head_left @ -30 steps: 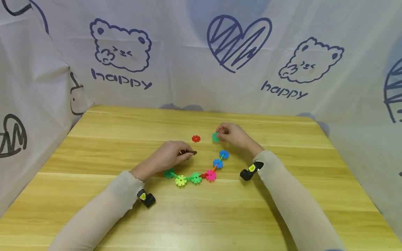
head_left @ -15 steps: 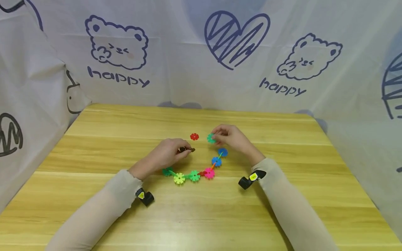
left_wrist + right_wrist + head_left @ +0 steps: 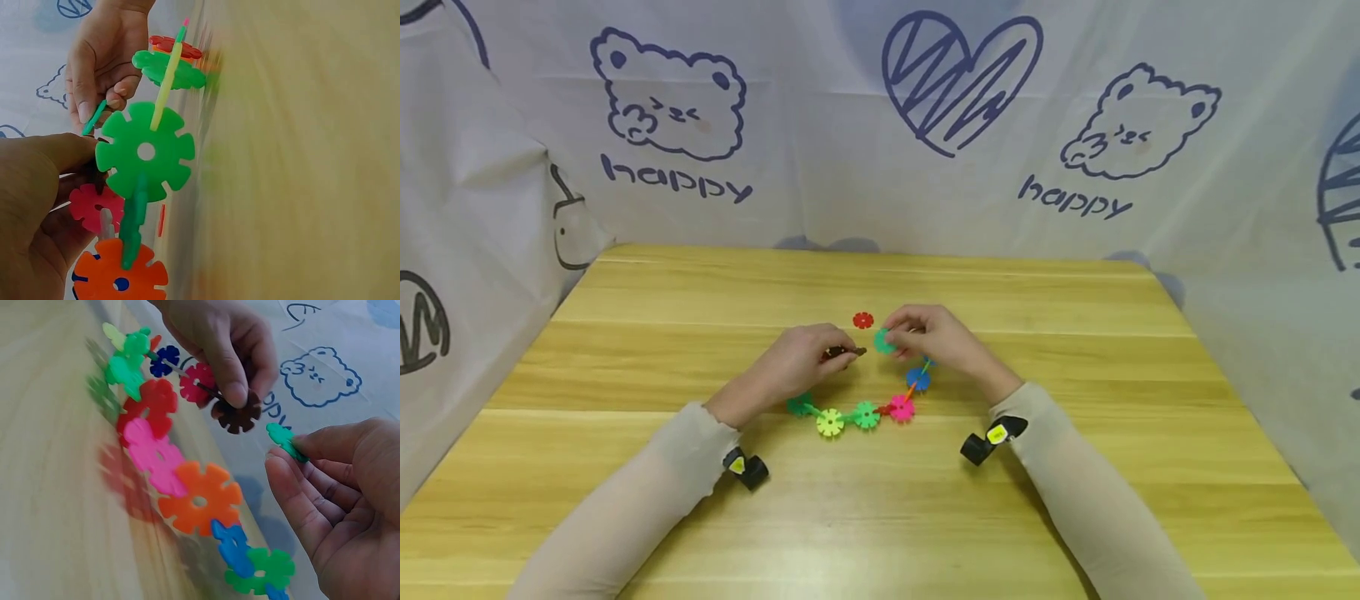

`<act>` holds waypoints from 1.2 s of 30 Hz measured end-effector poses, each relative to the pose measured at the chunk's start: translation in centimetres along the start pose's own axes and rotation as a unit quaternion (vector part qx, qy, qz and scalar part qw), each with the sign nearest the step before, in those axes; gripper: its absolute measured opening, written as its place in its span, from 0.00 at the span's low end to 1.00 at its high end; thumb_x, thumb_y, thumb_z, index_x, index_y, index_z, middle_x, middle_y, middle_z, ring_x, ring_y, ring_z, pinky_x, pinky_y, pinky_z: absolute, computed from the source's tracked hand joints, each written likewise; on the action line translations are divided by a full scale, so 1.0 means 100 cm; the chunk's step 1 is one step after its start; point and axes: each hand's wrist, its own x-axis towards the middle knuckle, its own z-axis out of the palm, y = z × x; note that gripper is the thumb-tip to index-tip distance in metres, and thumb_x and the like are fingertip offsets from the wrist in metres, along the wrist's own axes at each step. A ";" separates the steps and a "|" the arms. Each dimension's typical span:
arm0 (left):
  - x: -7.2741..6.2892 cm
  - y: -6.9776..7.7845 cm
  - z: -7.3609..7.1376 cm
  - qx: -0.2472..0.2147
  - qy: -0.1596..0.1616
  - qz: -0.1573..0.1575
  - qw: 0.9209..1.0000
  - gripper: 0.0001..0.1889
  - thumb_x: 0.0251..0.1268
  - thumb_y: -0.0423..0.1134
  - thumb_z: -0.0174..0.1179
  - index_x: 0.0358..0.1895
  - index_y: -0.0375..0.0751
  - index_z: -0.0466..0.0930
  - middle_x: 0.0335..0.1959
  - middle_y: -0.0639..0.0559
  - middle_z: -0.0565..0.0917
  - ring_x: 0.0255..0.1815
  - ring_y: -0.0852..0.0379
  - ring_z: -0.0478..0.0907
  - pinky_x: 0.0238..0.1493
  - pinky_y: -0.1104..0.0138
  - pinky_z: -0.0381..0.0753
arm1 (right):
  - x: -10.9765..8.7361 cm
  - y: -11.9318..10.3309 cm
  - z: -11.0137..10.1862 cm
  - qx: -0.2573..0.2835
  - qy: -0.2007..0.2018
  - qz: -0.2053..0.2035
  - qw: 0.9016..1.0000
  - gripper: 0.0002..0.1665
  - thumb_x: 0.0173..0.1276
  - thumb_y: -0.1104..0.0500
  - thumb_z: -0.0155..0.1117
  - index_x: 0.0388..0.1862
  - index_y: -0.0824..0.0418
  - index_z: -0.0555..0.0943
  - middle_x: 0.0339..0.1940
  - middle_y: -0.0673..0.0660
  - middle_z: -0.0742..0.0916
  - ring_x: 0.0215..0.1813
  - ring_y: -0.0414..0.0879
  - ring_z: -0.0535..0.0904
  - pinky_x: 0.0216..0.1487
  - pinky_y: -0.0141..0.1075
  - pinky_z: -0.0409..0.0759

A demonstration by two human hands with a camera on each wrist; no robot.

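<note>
A chain of slotted plastic snowflake discs curves over the table, with a yellow disc [image 3: 831, 422], a pink disc [image 3: 901, 408] and a blue disc [image 3: 917, 380] in it. My left hand [image 3: 801, 358] pinches a brown disc [image 3: 237, 414] at one end of this chain between thumb and fingers. Opposite it, my right hand [image 3: 936, 337] pinches a loose green disc [image 3: 883, 341] by its edge. A small gap separates the green disc from the brown one. The left hand hides part of the chain in the head view.
A single red disc [image 3: 863, 320] lies flat on the wooden table [image 3: 880, 517], just beyond the hands. White cloth [image 3: 820, 125] with blue drawings hangs behind the table and at its sides.
My right hand has carried the green disc leftward and slightly nearer, close to the brown disc. The left hand keeps its hold almost in place. The head view has shifted a little.
</note>
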 end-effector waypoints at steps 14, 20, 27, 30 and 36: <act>-0.001 0.002 0.001 0.018 0.025 0.042 0.999 0.03 0.67 0.36 0.64 0.38 0.42 0.85 0.36 0.53 0.85 0.33 0.61 0.80 0.34 0.70 0.81 | -0.002 -0.003 0.008 0.031 -0.008 0.007 0.999 0.08 0.72 0.65 0.60 0.47 0.68 0.80 0.34 0.61 0.85 0.37 0.65 0.83 0.41 0.50 0.84; -0.001 0.004 0.001 0.020 0.036 0.052 0.998 0.02 0.65 0.35 0.65 0.37 0.41 0.85 0.35 0.53 0.85 0.33 0.61 0.81 0.33 0.70 0.81 | -0.002 -0.002 0.010 0.034 -0.003 0.009 0.999 0.08 0.72 0.66 0.59 0.48 0.68 0.79 0.34 0.61 0.86 0.38 0.65 0.83 0.42 0.51 0.84; -0.001 0.005 0.003 0.021 0.045 0.067 0.997 0.03 0.61 0.32 0.68 0.36 0.41 0.85 0.34 0.53 0.85 0.31 0.62 0.81 0.32 0.72 0.80 | -0.001 -0.002 0.013 0.036 -0.005 0.011 0.999 0.09 0.72 0.66 0.60 0.48 0.69 0.79 0.35 0.62 0.87 0.38 0.65 0.84 0.42 0.51 0.84; -0.001 0.004 0.004 0.025 0.049 0.072 0.996 0.02 0.62 0.32 0.67 0.35 0.42 0.84 0.34 0.54 0.85 0.30 0.62 0.80 0.31 0.73 0.80 | -0.002 -0.004 0.014 0.041 -0.002 0.013 0.999 0.09 0.72 0.66 0.59 0.47 0.70 0.79 0.35 0.62 0.88 0.39 0.65 0.84 0.43 0.52 0.83; -0.001 0.004 0.005 0.029 0.056 0.083 0.995 0.03 0.64 0.32 0.66 0.32 0.41 0.84 0.32 0.54 0.83 0.28 0.63 0.78 0.30 0.74 0.78 | -0.003 -0.004 0.019 0.051 0.014 0.013 0.999 0.08 0.72 0.67 0.59 0.47 0.71 0.78 0.33 0.60 0.87 0.38 0.63 0.84 0.44 0.52 0.83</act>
